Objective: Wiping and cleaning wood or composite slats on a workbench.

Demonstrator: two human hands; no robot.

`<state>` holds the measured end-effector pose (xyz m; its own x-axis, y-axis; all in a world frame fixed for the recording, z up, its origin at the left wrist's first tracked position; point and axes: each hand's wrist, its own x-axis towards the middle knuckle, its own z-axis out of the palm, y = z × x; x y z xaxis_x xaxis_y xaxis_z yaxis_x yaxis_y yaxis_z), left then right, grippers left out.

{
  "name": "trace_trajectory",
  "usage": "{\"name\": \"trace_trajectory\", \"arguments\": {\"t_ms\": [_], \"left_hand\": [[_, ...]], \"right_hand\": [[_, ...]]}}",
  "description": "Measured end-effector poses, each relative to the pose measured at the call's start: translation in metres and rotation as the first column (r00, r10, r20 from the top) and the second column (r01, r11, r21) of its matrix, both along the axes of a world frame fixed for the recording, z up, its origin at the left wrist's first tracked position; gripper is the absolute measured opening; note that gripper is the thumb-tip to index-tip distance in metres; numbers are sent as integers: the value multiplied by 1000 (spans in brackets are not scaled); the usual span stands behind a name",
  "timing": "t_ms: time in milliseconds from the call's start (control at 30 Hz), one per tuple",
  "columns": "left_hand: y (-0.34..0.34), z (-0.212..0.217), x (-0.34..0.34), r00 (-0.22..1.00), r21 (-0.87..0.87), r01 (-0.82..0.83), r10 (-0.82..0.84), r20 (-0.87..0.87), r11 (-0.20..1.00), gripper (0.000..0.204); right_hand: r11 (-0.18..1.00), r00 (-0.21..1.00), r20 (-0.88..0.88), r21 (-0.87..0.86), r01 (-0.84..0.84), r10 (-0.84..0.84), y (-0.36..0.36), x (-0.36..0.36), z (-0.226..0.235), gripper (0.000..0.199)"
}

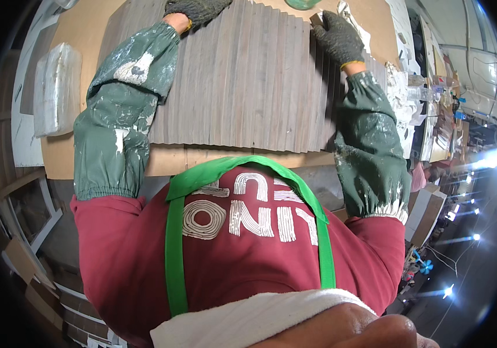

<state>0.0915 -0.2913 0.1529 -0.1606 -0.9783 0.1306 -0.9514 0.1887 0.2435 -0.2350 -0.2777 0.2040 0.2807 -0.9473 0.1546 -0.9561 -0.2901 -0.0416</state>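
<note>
Brown flat board worktop (74, 29) carries a row of thin grey-brown wooden slats (242, 81) packed edge to edge, filling most of its middle. Left of the slats, a clear plastic-wrapped white bundle (57, 87) lies near the worktop edge. A round green object (302, 3) sits at the far edge, cut off by the frame. White crumpled scraps (357, 26) lie just beside the slats on the right; further right, a cluttered bench with clear plastic bottles (428, 93). Nothing covers the slats except the sleeves and gloves.

Left hand (197, 8) in a dark grey knit glove rests at the far left end of the slats, partly out of frame; can't tell how far open it is or whether it grips anything. Right hand (336, 36) in a matching glove lies palm down, fingers curled over a small dark wooden block (316, 19) at the far right top of the slats. Paint-spattered green sleeve covers (123, 110) on both forearms.
</note>
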Motion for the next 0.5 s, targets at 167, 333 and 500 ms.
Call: {"name": "trace_trajectory", "arguments": {"t_ms": [167,333,500], "left_hand": [[13,6,9,1000,-29,-17,17,-1,999,57],[5,6,-7,999,7,34,-34,-19,999,54],[21,25,0,999,-174,35,-37,-10,984,46]], "right_hand": [[990,995,-92,137,-30,43,89,22,19,30],[992,988,-148,114,58,-41,98,11,15,34],[996,993,-115,-85,23,-33,35,21,5,25]]}}
